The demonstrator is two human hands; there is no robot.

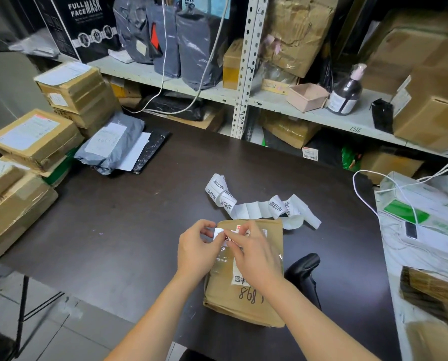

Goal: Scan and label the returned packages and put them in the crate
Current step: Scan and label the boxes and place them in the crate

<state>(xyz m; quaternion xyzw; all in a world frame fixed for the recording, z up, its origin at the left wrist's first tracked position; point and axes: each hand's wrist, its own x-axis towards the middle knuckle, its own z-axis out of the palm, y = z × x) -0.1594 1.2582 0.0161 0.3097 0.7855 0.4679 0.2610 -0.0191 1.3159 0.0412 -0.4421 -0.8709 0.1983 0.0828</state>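
Brown paper wraps the returned package (pixel 246 290), which lies flat on the dark counter (pixel 139 230) right in front of us, shipping slip facing up. Our hands meet over its far end. The left hand (pixel 195 252) and the right hand (pixel 256 256) each pinch the small white label (pixel 221 234) between thumb and fingers (pixel 239 231), clamped on it from either side and holding nothing else. The right hand hides part of the label, so we cannot tell whether it already touches the paper or hangs just above it.

The label strip (pixel 259 207) lies curled just beyond the package. The black scanner (pixel 305 269) rests just beside the package's right edge.

The risks from here are small but real, as we judge it. If one side of the label goes down first, it could crease or land crooked. If it folds, the sticky face could catch on itself or on our fingertips. Placed too low, it would cover the printed slip and spoil a later scan. The package is loose on the counter, so a hard press could slide it into the scanner. We cannot make out the crate from this view, so carrying the package to it will mean looking for it first.
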